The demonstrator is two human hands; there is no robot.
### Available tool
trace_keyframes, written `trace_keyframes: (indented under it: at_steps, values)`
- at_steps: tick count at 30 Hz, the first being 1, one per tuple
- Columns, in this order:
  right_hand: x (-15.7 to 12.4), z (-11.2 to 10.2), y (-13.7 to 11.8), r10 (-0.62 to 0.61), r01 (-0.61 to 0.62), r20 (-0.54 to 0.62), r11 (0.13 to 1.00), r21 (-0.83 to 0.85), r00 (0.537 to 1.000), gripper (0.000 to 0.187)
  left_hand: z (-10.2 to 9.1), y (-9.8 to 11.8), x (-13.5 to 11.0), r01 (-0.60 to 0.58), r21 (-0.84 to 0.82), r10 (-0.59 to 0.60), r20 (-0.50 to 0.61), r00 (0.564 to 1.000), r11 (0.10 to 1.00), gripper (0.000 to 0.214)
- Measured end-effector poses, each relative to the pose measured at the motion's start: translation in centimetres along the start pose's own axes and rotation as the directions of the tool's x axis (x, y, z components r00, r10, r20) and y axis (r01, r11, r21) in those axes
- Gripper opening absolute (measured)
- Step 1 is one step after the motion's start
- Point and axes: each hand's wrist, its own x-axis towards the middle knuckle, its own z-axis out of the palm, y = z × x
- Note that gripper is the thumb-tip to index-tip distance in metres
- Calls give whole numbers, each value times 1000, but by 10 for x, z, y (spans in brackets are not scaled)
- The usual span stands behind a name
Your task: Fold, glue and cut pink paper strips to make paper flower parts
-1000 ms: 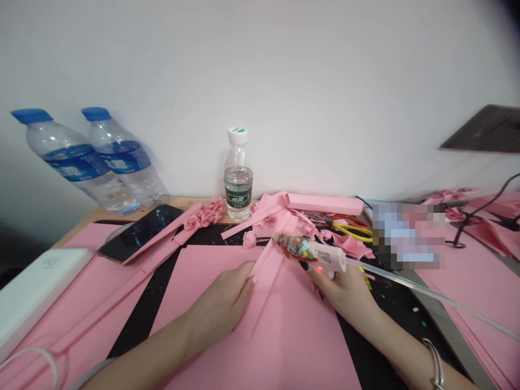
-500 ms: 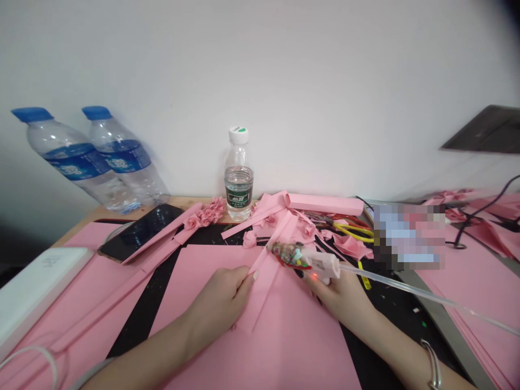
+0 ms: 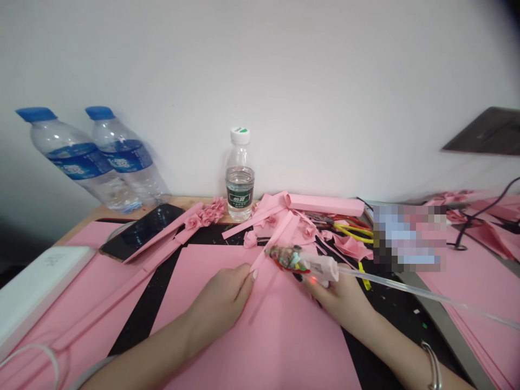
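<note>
My right hand (image 3: pixel 345 300) grips a small white glue gun (image 3: pixel 314 265) decorated with colourful bits, a clear glue stick (image 3: pixel 426 295) trailing out to the right. Its nozzle points left at a folded pink paper strip (image 3: pixel 270 260). My left hand (image 3: pixel 223 300) pinches the lower part of that strip, fingers closed on it. Both hands rest over a large pink paper sheet (image 3: pixel 284 346) on a black mat (image 3: pixel 158 281).
Two large water bottles (image 3: pixel 97 162) lean against the wall at the left, a small bottle (image 3: pixel 239 179) stands at the centre back. A black phone (image 3: pixel 140 233), small paper roses (image 3: pixel 205 215), a white box (image 3: pixel 36 281), yellow scissors (image 3: pixel 353 232) and more pink paper lie around.
The glue gun has moved a little left and down toward the strip. My left hand has kept its hold on the strip.
</note>
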Motion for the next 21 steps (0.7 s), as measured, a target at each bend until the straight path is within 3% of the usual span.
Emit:
trace_keyframes:
  at_steps: [6, 11, 18, 21]
  values:
    - [-1, -1, 4, 60, -60, -53, 998, 17, 997, 16, 1, 0, -2, -34, 65, 31, 45, 999, 997, 27]
    - [0, -2, 1, 29, -29, -68, 1000, 11, 997, 16, -1, 1, -4, -49, 73, 42, 95, 995, 996, 22]
    - [-1, 1, -1, -26, 26, 11, 999, 18, 1000, 19, -3, 1, -1, -40, 142, 23, 120, 993, 989, 17]
    - [-2, 1, -1, -32, 33, -27, 999, 24, 999, 18, -3, 3, -1, -13, 136, -6, 136, 991, 991, 18]
